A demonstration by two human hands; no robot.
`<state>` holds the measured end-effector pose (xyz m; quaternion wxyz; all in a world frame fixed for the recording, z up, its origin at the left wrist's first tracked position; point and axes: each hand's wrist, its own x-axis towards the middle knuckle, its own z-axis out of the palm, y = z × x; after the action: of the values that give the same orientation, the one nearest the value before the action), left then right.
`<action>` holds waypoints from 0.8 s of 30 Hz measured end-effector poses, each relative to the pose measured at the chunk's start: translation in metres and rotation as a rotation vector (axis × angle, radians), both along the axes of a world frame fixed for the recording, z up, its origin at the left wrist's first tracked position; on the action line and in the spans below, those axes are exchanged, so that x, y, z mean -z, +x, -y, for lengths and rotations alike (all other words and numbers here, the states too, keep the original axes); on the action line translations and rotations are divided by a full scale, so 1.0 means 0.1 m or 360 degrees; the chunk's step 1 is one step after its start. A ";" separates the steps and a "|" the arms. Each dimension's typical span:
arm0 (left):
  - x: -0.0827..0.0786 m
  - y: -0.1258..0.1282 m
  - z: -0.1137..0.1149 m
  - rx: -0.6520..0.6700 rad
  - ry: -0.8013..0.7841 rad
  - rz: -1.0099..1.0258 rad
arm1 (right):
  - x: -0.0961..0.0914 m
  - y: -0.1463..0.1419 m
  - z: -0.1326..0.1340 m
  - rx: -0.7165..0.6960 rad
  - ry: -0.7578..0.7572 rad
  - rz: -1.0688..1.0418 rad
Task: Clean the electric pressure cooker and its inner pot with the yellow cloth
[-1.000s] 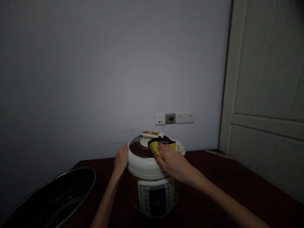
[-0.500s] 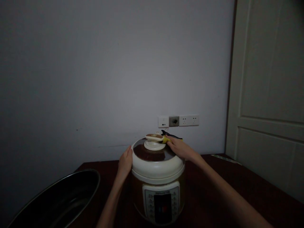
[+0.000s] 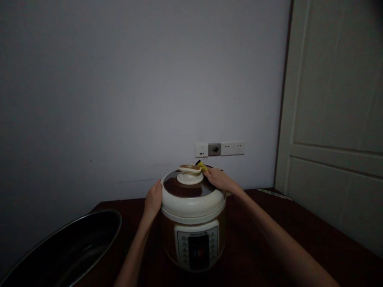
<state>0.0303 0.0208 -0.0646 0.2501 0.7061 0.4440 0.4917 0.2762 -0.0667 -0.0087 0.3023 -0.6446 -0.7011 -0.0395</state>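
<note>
Over the counter point(image 3: 278, 211), lower centre, my right hand point(image 3: 220, 179) is pinching cloth point(image 3: 201, 165), my left hand point(image 3: 153, 199) cupping the cooker point(image 3: 191, 205); hard rubbing risks tipping.

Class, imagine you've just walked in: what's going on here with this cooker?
A person's left hand rests against the side of the cooker, while the right hand holds a yellow cloth near the back of the lid, beside its handle. The lid is on, and the cooker stands upright on a dark reddish table. A large dark pot shows at lower left.
</note>
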 end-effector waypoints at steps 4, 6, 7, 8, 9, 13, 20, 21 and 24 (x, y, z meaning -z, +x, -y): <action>0.01 0.00 0.00 -0.0015 0.0007 -0.0001 | 0.03 -0.30 0.34 0.0154 -0.0009 0.0217; 0.01 0.00 0.00 0.0003 0.0020 -0.0006 | 0.04 -0.44 0.48 0.0175 -0.0005 0.0290; 0.01 0.00 -0.01 0.0016 0.0023 -0.0009 | 0.05 -0.51 0.54 0.0133 0.0012 0.0303; 0.02 0.00 -0.02 0.0022 0.0019 -0.0010 | 0.06 -0.57 0.60 0.0064 0.0039 0.0303; 0.02 0.00 -0.03 0.0025 0.0010 -0.0015 | 0.08 -0.62 0.65 -0.0011 0.0073 0.0294; 0.00 0.00 0.00 -0.0110 0.0000 -0.0049 | 0.10 -0.69 0.77 -0.0199 0.0151 0.0195; -0.35 -0.06 0.70 0.0221 0.0676 0.0043 | -0.06 -0.53 0.96 -0.0525 0.0089 -0.0513; -0.39 -0.04 0.83 0.0446 0.0589 0.0064 | -0.07 -0.54 1.00 -0.0593 0.0142 -0.0551; -0.46 0.09 1.10 0.0708 0.0340 0.0029 | -0.09 -0.58 1.09 -0.0826 0.0272 -0.0486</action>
<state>0.0393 -0.0888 -0.0188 0.2802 0.8044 0.2209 0.4749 0.2178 -0.1756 0.0001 0.4571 -0.4147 -0.7830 0.0774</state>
